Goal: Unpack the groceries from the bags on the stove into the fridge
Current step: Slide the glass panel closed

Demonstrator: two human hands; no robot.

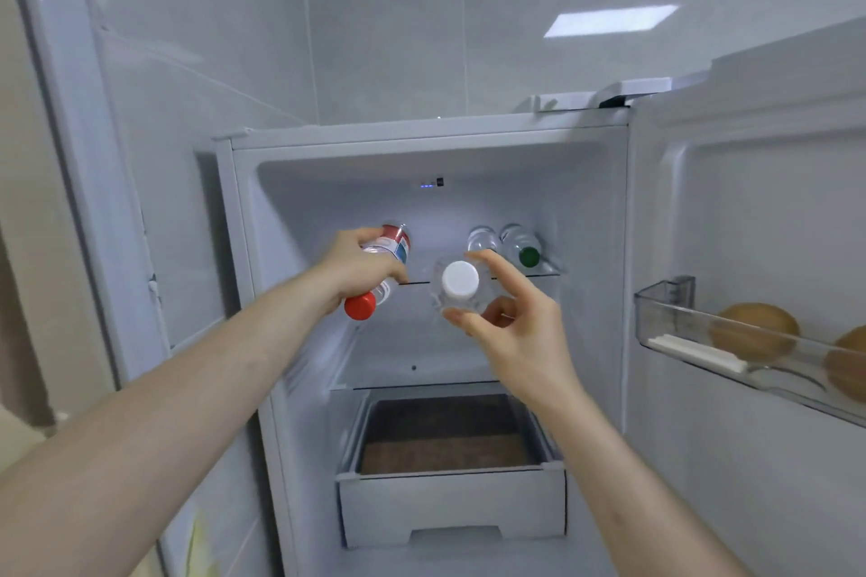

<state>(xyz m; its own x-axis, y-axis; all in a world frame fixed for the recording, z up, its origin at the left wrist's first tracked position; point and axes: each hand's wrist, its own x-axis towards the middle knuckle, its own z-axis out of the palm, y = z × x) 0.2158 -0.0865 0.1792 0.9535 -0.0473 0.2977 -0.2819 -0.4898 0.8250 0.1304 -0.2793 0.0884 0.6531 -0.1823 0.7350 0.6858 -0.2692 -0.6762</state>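
The fridge stands open in front of me. My left hand grips a clear bottle with a red cap and red label, lying on its side at the top shelf's left. My right hand holds a clear bottle with a white cap between thumb and fingers, cap toward me, at the shelf's middle. Two more clear bottles lie at the shelf's back right, one with a green cap, the other beside it.
The open fridge door stands on the right; its clear door bin holds brown round fruits. A pulled-out drawer sits low in the fridge. A tiled wall rises on the left and behind.
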